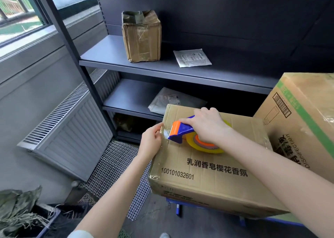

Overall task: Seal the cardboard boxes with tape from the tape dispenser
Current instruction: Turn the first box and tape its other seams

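Observation:
A brown cardboard box (207, 176) with black printed characters and a number lies in front of me, low centre. On its top sits a blue and orange tape dispenser (182, 131) carrying a yellowish tape roll (207, 146). My right hand (207, 125) grips the dispenser from above. My left hand (151, 141) pinches the clear tape end (164, 132) at the box's left top edge, just left of the dispenser's orange blade.
A bigger box (303, 122) with a green stripe stands at the right, touching the first. A dark metal shelf (162, 69) behind holds a small taped box (142, 37) and a white pouch (192, 57). A radiator (72, 132) stands at the left, a white mesh mat (115, 167) below.

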{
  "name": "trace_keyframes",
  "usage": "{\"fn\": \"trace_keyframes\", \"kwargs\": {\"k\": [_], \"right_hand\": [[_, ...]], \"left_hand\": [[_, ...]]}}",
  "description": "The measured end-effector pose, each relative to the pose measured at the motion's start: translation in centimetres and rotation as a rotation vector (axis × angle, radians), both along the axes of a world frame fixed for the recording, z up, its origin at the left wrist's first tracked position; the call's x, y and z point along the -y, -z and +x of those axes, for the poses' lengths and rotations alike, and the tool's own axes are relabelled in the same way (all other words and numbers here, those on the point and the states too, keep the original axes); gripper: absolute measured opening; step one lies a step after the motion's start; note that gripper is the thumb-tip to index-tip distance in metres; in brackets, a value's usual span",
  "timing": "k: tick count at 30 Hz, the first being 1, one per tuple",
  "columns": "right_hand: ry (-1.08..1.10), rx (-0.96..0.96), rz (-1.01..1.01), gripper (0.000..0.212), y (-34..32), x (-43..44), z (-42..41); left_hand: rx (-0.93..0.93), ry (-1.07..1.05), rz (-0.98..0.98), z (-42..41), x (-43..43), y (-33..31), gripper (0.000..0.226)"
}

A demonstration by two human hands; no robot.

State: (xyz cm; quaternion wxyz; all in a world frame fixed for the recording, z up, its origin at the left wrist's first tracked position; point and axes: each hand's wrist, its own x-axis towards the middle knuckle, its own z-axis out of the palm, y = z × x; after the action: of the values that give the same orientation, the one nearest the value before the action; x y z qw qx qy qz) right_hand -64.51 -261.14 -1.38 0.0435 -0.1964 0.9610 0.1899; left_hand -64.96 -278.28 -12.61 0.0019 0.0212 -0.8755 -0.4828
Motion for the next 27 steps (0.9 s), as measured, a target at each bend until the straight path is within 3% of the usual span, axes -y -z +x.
{"fn": "trace_keyframes", "kwargs": {"k": [4, 6, 9, 27], "right_hand": [[-0.011, 0.013, 0.022, 0.059, -0.3, -0.3, 0.0], [-0.026, 0.024, 0.041, 0.059, -0.5, -0.2, 0.0], [-0.075, 0.033, 0.065, 0.062, -0.7, 0.1, 0.0], [-0.173, 0.084, -0.014, 0.069, -2.3, -6.5, -0.2]], "left_hand": [[0.045, 0.247, -0.192, 2.0, 0.0, 0.6, 0.062], [0.092, 0.270, -0.203, 2.4, -0.4, 1.2, 0.085], [0.088, 0.256, -0.245, 2.4, -1.0, 1.3, 0.098], [0.165, 0.174, -0.337, 2.6, -1.2, 0.1, 0.085]]}}
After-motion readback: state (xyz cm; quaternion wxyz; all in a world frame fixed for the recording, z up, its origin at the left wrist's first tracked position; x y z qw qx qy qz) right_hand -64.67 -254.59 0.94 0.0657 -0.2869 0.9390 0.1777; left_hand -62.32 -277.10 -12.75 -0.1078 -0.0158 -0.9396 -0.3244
